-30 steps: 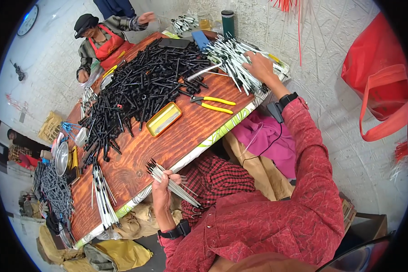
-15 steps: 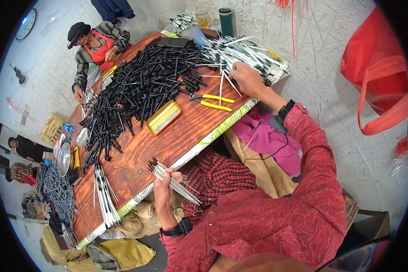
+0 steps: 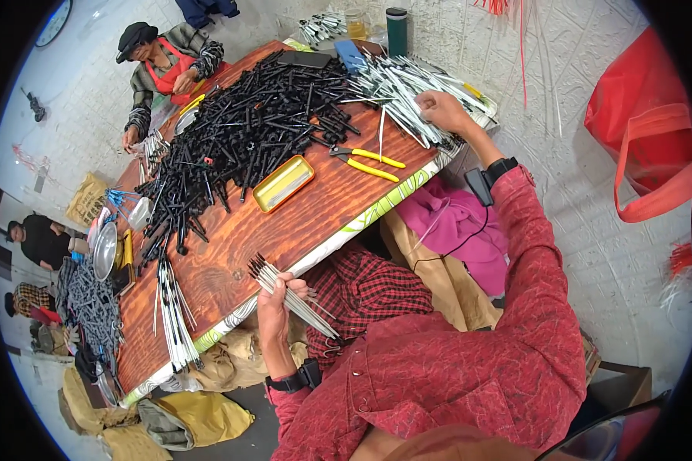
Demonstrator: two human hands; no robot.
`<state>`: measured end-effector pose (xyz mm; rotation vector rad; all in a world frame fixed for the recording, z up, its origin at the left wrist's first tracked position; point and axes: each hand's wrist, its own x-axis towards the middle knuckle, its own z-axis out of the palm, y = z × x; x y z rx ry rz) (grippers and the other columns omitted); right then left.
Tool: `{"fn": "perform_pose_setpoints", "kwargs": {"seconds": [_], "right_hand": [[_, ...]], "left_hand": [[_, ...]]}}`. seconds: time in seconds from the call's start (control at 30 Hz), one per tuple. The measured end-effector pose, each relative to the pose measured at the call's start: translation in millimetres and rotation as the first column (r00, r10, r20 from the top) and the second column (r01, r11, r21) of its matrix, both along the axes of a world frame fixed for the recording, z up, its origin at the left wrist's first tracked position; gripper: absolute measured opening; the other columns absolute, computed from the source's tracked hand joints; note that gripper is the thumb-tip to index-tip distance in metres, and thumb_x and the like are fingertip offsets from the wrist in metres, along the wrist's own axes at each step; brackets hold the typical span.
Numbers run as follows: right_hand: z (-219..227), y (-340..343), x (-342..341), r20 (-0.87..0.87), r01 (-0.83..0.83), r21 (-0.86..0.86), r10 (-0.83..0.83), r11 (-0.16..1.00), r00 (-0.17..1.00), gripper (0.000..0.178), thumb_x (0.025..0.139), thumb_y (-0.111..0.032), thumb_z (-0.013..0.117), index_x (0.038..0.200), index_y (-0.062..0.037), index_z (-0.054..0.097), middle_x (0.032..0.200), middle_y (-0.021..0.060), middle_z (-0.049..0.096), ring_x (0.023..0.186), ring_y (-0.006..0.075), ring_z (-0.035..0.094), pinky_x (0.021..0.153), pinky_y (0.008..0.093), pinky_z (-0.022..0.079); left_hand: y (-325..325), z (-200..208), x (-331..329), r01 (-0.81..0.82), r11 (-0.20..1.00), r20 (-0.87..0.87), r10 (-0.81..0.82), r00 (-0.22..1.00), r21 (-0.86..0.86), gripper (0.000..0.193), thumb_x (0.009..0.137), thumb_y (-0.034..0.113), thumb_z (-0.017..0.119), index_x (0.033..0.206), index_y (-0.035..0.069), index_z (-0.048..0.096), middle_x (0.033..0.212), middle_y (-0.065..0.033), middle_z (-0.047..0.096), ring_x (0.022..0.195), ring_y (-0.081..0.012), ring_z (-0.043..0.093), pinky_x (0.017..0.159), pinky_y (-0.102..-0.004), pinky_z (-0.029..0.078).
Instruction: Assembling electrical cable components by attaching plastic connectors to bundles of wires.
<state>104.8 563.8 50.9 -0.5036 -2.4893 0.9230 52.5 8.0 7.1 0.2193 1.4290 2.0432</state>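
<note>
My left hand [image 3: 277,303] is closed round a bundle of thin white sticks with black tips [image 3: 304,309], held at the table's near edge with the black tips pointing away from me. Stretched out to the far right, my right hand [image 3: 444,111] is over a loose pile of white sticks [image 3: 396,83]. Its fingers are bent and drawn together among the sticks; whether a stick is between them is too small to see. Left of that pile lies a big heap of black plastic rods [image 3: 246,123]. Yellow-handled pliers [image 3: 369,163] rest on the wood nearby.
An open yellow tin [image 3: 284,184] sits mid-table [image 3: 215,269]. Another bundle of white sticks [image 3: 175,323] lies at the left edge. A dark phone [image 3: 305,59] and a green flask [image 3: 397,32] are at the back. Across the table sits a person in a red apron [image 3: 169,77].
My right hand has moved a little farther away and to the right over the white sticks. My left hand still holds its bundle, and the view has shifted slightly.
</note>
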Motion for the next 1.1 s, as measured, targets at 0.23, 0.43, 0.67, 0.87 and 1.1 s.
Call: {"fn": "perform_pose_setpoints", "kwargs": {"seconds": [0.23,0.43,0.67,0.87,1.1], "right_hand": [[6.4,14.7,-3.3,-0.171,0.185,-0.128,-0.205,0.974,0.964,0.027,0.086,-0.003,0.053,0.11,-0.0012,0.066,0.093,0.009,0.067,0.088,0.0153,0.064,0.078,0.0289,0.051],[27.2,0.3,4.2,-0.3,0.29,-0.156,-0.325,0.944,0.897,0.024,0.088,-0.005,0.051,0.106,-0.0008,0.066,0.097,0.0083,0.067,0.088,0.016,0.064,0.081,0.0287,0.05],[50.9,-33.5,17.7,-0.275,0.062,0.108,-0.03,0.992,0.961,0.019,0.089,-0.005,0.058,0.104,-0.0017,0.067,0.102,0.0105,0.069,0.094,0.0201,0.065,0.085,0.0327,0.05],[37.8,-28.2,27.3,-0.203,0.096,0.398,-0.015,0.913,0.979,0.014,0.087,-0.007,0.061,0.097,-0.001,0.069,0.102,0.0158,0.069,0.094,0.0294,0.065,0.085,0.0355,0.05],[27.6,-15.1,17.7,-0.023,0.015,0.416,-0.006,0.909,1.0,0.028,0.084,-0.021,0.057,0.07,0.0034,0.06,0.068,0.0204,0.06,0.063,0.0326,0.058,0.058,0.0466,0.041]], "left_hand": [[2.9,2.8,-1.0,-0.014,1.0,-0.004,0.014,1.0,0.027,0.026,0.099,0.024,0.059,0.109,0.0,0.059,0.09,-0.0144,0.069,0.081,-0.0237,0.068,0.077,-0.0362,0.058],[-0.4,6.8,-3.5,-0.011,1.0,-0.02,0.012,1.0,0.018,0.026,0.1,0.024,0.057,0.109,-0.001,0.058,0.091,-0.0149,0.069,0.082,-0.0241,0.068,0.077,-0.0366,0.058],[2.5,7.3,-1.2,-0.024,1.0,-0.035,0.024,0.999,-0.012,0.027,0.101,0.024,0.056,0.11,-0.001,0.057,0.091,-0.0151,0.069,0.083,-0.0244,0.069,0.078,-0.037,0.058],[3.6,7.3,-4.4,0.006,1.0,-0.04,-0.005,0.999,0.009,0.026,0.101,0.022,0.055,0.113,-0.001,0.056,0.091,-0.0151,0.069,0.083,-0.0239,0.069,0.078,-0.0367,0.058],[-2.6,12.6,1.2,-0.004,1.0,-0.008,0.004,1.0,0.0,0.028,0.1,0.023,0.057,0.114,-0.002,0.056,0.093,-0.0147,0.069,0.083,-0.0231,0.068,0.08,-0.0375,0.057]]}}
